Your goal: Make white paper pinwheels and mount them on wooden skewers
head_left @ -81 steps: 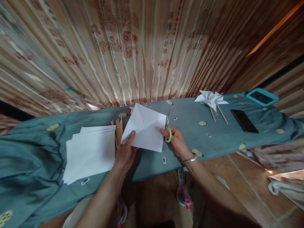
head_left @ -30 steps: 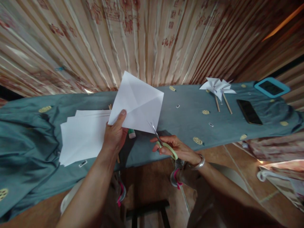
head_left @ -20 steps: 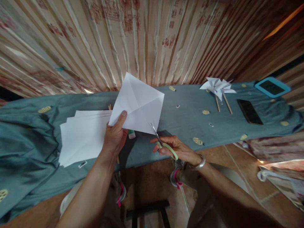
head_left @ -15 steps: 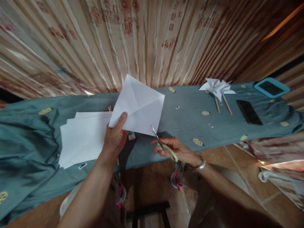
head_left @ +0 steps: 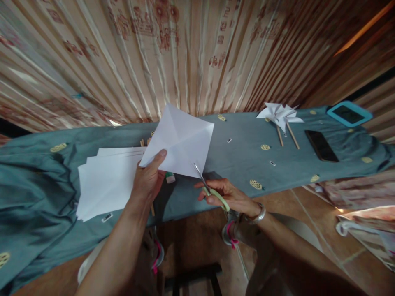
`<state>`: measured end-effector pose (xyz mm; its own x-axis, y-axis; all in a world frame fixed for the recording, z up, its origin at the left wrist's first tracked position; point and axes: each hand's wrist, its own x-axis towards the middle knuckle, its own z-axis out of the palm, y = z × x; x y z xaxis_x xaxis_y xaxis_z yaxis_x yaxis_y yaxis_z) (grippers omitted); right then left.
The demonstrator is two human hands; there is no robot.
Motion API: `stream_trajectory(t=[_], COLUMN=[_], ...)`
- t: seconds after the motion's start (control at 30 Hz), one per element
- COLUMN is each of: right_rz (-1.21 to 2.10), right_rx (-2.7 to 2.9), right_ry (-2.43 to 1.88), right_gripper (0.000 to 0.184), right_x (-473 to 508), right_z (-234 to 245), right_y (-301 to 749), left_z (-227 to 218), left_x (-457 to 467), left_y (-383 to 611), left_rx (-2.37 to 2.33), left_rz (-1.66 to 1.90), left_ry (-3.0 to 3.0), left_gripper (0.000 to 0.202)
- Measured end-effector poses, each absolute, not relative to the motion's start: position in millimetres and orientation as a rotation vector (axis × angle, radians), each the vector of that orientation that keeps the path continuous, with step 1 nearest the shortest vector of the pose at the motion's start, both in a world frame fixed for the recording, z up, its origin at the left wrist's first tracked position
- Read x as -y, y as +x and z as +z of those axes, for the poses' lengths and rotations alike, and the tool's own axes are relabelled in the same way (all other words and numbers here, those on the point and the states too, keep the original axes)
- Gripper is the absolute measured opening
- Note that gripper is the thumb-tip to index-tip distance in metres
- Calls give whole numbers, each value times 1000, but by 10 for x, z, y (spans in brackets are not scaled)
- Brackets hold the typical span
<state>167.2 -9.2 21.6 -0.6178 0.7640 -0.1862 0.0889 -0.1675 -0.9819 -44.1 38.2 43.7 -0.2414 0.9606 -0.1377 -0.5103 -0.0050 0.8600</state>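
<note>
A square sheet of white paper [head_left: 182, 137] with diagonal creases is held up over the table. My left hand [head_left: 148, 177] pinches its left corner, thumb on top and fingers beneath. My right hand [head_left: 226, 195] grips a pair of scissors [head_left: 212, 195] with pale green handles. Their blades lie at the sheet's near right corner and look nearly closed; any cut there is too fine to make out. Below the left hand, a stack of white paper [head_left: 106, 181] rests on the cloth. A small green and white object [head_left: 170, 178] is partly hidden under the sheet.
A green cloth with pineapple prints [head_left: 237, 164] covers the narrow table. Paper pinwheels [head_left: 279, 115] on wooden sticks lie at the right, near a black phone [head_left: 321, 145] and a blue-framed tablet [head_left: 350, 114]. Stick ends [head_left: 142, 143] show behind the sheet. A pleated curtain [head_left: 185, 53] hangs behind.
The sheet's far corner has dipped and its left corner has shifted slightly left with my left hand. The scissor blades look closer together at the near right corner.
</note>
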Motion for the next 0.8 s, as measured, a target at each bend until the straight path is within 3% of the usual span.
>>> stream_trajectory(t=[0.8], right_rz=[1866], right_rx=[1594], right_ry=[-972], right_gripper=[52], right_x=[83], right_z=[231], right_y=[1663], left_z=[465], left_x=[-388], left_y=[-451], left_rx=[-1010], left_rz=[1561], left_ry=[659], left_gripper=[17])
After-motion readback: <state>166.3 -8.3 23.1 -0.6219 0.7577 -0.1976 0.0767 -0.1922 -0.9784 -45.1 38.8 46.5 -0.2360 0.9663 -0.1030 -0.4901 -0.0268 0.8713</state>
